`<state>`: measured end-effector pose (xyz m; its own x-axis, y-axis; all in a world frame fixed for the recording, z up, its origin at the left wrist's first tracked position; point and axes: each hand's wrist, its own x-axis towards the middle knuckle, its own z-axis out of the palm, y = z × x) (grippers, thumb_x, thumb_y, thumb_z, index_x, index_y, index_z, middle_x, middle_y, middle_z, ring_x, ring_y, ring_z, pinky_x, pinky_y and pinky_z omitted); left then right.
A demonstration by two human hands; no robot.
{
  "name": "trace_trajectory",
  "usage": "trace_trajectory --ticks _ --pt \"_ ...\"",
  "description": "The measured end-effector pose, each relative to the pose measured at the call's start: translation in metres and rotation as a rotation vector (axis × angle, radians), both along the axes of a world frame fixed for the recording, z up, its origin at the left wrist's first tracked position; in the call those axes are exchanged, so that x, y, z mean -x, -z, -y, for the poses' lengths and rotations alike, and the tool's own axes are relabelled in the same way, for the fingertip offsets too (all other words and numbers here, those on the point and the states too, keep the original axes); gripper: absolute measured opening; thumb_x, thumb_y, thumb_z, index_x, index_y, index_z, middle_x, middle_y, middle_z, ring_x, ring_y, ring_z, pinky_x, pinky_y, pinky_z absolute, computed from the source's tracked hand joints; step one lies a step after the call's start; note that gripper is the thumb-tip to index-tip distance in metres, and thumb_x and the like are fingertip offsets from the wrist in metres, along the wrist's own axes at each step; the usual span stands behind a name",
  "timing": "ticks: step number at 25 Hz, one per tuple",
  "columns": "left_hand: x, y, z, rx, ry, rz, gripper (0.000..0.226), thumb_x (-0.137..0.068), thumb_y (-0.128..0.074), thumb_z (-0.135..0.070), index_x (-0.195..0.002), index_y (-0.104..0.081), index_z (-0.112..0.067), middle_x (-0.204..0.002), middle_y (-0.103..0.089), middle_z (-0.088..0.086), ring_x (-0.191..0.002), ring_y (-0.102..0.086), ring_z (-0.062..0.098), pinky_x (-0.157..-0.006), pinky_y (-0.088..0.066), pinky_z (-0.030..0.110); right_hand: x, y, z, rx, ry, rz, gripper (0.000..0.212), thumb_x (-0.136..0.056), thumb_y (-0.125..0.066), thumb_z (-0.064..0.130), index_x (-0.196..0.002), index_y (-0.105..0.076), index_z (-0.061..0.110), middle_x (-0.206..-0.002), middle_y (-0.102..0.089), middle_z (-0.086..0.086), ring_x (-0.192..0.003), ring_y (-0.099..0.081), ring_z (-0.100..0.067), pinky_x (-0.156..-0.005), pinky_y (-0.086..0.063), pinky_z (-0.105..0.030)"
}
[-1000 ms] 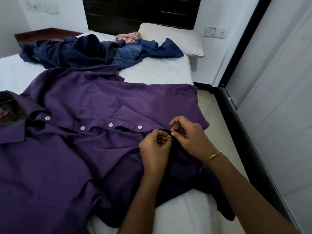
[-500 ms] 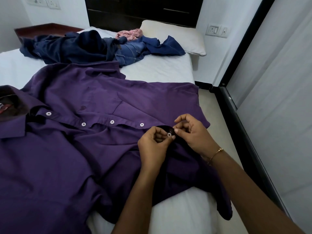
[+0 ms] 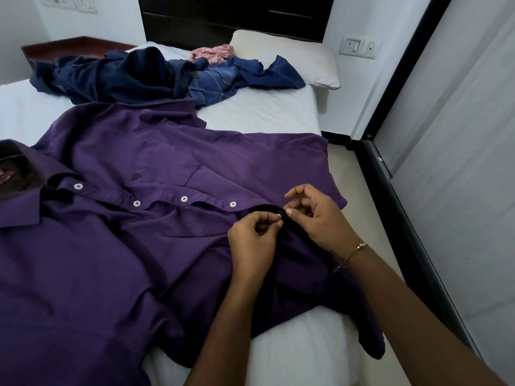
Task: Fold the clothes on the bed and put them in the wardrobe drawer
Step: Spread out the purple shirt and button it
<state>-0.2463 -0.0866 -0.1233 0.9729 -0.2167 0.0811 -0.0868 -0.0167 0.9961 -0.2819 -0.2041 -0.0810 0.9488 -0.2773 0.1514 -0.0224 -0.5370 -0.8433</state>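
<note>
A purple button-up shirt point(image 3: 119, 246) lies spread front-up across the white bed point(image 3: 264, 115), collar at the left, several white buttons along its placket. My left hand point(image 3: 252, 246) pinches a white button near the shirt's lower end. My right hand point(image 3: 315, 215) pinches the placket edge right beside that button, fingers curled. A heap of dark blue clothes point(image 3: 111, 73), blue jeans point(image 3: 214, 82) and a pink garment point(image 3: 213, 52) lies at the far end of the bed.
A white pillow point(image 3: 287, 57) sits at the head of the bed against a dark headboard point(image 3: 231, 18). A wooden side table point(image 3: 72, 48) stands far left. White wardrobe doors point(image 3: 459, 176) line the right side beyond a narrow floor strip point(image 3: 362, 196).
Both hands stay at the same lower button, fingers shifting slightly around it. The view has tilted a little; the shirt lies as before.
</note>
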Motion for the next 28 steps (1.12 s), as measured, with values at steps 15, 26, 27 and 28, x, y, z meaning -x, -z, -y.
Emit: trace_trajectory --ticks 15,26,27,28 --pt "0.003 0.0 0.0 -0.067 -0.102 0.059 0.034 -0.078 -0.065 0.003 -0.069 -0.046 -0.025 -0.063 -0.06 -0.004 -0.057 -0.056 0.01 -0.06 -0.048 0.024 -0.003 0.001 -0.014 0.322 0.046 -0.024 0.027 -0.081 -0.068 0.004 -0.106 -0.058 0.01 -0.077 -0.061 0.007 -0.064 -0.056 -0.001 -0.065 -0.043 -0.005" --pt "0.002 -0.004 0.001 -0.001 -0.185 0.083 0.036 -0.086 -0.055 0.003 -0.071 -0.055 -0.031 -0.069 -0.062 -0.008 -0.06 -0.06 0.006 -0.062 -0.048 0.021 -0.003 -0.003 0.005 0.209 0.074 0.042 0.023 -0.082 -0.061 -0.005 -0.087 -0.057 0.017 -0.084 -0.061 0.001 -0.078 -0.058 -0.011 -0.07 -0.043 -0.005" --pt "-0.001 -0.004 0.0 0.051 -0.211 0.032 0.038 -0.086 -0.052 0.005 -0.073 -0.058 -0.03 -0.07 -0.063 -0.007 -0.058 -0.06 0.002 -0.062 -0.048 0.018 -0.001 -0.001 0.012 0.276 0.071 0.037 0.025 -0.08 -0.058 -0.009 -0.083 -0.059 0.016 -0.086 -0.059 0.0 -0.08 -0.058 -0.014 -0.071 -0.043 -0.007" --pt "-0.003 -0.005 -0.001 0.113 -0.246 -0.021 0.038 -0.086 -0.05 0.006 -0.074 -0.061 -0.028 -0.069 -0.062 -0.006 -0.054 -0.059 -0.002 -0.06 -0.047 0.014 0.001 0.002 0.019 0.338 0.066 0.02 0.026 -0.078 -0.057 -0.01 -0.081 -0.062 0.015 -0.087 -0.057 0.0 -0.083 -0.057 -0.018 -0.073 -0.043 -0.011"
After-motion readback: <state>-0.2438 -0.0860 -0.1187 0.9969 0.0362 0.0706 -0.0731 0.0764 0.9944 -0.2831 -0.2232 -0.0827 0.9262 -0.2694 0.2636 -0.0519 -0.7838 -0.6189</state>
